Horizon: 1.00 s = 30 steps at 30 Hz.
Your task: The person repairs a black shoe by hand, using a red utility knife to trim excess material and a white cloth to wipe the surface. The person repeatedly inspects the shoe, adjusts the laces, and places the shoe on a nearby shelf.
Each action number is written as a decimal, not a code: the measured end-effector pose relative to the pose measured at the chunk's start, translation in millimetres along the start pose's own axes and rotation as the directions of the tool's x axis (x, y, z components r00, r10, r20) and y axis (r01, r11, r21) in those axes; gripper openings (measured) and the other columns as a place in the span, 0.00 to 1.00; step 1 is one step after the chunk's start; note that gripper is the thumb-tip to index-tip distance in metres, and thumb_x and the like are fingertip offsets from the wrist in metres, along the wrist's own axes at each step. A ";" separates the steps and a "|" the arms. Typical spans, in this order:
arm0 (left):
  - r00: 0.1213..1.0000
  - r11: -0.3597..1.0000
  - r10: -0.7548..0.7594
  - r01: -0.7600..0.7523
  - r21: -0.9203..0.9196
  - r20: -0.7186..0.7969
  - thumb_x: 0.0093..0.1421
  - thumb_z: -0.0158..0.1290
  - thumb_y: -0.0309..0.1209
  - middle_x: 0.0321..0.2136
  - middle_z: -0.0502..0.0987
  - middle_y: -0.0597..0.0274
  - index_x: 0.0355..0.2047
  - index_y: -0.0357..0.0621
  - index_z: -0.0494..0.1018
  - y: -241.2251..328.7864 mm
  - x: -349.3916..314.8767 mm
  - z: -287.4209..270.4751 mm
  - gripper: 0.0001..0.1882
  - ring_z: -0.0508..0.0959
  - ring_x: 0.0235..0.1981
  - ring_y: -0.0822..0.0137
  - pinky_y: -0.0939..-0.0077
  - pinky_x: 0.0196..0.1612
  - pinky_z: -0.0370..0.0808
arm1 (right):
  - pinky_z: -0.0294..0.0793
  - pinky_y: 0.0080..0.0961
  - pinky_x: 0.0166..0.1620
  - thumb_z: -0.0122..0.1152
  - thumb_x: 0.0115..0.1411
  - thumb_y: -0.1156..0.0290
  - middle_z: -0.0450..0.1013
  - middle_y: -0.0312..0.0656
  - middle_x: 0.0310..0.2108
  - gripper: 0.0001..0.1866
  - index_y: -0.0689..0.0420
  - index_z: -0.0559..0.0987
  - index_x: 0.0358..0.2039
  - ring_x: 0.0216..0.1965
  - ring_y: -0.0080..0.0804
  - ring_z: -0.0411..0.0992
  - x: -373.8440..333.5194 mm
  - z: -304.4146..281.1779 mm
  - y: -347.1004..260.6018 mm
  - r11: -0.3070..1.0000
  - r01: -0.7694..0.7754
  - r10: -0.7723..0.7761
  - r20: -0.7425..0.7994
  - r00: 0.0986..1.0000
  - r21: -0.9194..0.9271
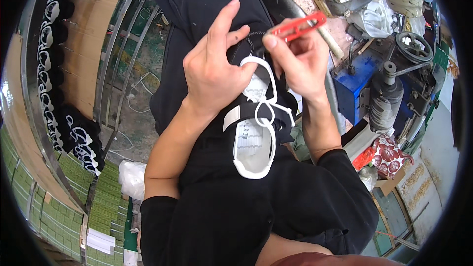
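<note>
At right, a wheel (414, 48) is sitting near a blue box (349, 88); lower down, a red-and-white bundle (390, 153), perhaps a bag, is lying by a carton (391, 182).

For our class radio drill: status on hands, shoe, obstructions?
Right hand holding red tool. Left hand at shoe. Shoe opening faces camera. Black strap and white lace across it.

Left forearm (170, 152) angles to 1 o'clock, right forearm (320, 125) to about 11. Left hand (211, 71) has its index finger (221, 32) up toward 1; right hand (301, 66) is curled, thumb (286, 59) toward 11.
</note>
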<state>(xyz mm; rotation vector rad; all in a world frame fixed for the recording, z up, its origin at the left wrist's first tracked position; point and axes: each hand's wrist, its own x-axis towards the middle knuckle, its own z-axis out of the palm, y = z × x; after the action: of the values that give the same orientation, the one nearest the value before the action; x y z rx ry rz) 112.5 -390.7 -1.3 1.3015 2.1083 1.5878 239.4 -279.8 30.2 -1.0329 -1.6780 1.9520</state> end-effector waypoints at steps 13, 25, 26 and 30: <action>1.000 1.000 0.017 -0.017 0.015 -0.003 0.36 0.61 0.16 0.51 0.80 0.54 0.56 0.33 0.70 -2.7 -1.5 1.5 0.40 0.86 0.39 0.63 0.74 0.38 0.83 | 0.66 0.13 0.26 0.67 0.62 0.77 0.75 0.31 0.26 0.08 0.62 0.76 0.39 0.24 0.12 0.69 5.5 -3.4 4.0 1.000 0.016 -0.016 0.012 1.000 -0.006; 0.999 0.999 -0.036 0.036 -0.013 -0.002 0.36 0.62 0.16 0.50 0.80 0.55 0.57 0.35 0.69 -3.9 -1.1 3.2 0.41 0.86 0.40 0.64 0.74 0.39 0.83 | 0.71 0.13 0.29 0.65 0.62 0.79 0.76 0.36 0.29 0.07 0.63 0.77 0.39 0.26 0.14 0.72 -4.2 10.9 4.4 0.993 0.041 -0.030 -0.093 0.995 0.110; 0.999 0.999 -0.050 0.050 -0.017 -0.007 0.36 0.62 0.16 0.50 0.80 0.55 0.57 0.35 0.69 -4.2 -0.1 3.5 0.41 0.86 0.40 0.64 0.74 0.39 0.83 | 0.70 0.14 0.26 0.65 0.62 0.79 0.76 0.36 0.27 0.07 0.64 0.77 0.39 0.23 0.15 0.71 -3.5 6.8 1.4 0.990 0.006 0.004 -0.071 0.997 0.141; 0.999 0.998 -0.034 0.033 -0.044 -0.026 0.38 0.62 0.16 0.45 0.82 0.54 0.50 0.35 0.72 -0.9 -3.8 2.6 0.33 0.86 0.39 0.62 0.73 0.40 0.83 | 0.69 0.18 0.20 0.64 0.65 0.74 0.74 0.39 0.23 0.08 0.65 0.77 0.39 0.17 0.20 0.69 -1.5 3.0 3.2 0.962 0.083 -0.032 -0.193 0.981 0.261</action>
<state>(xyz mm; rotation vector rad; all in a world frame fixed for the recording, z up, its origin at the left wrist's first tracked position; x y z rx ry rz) 115.9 -391.8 -4.4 1.2313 2.0879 1.6361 238.8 -283.5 27.7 -1.0163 -1.2875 1.9132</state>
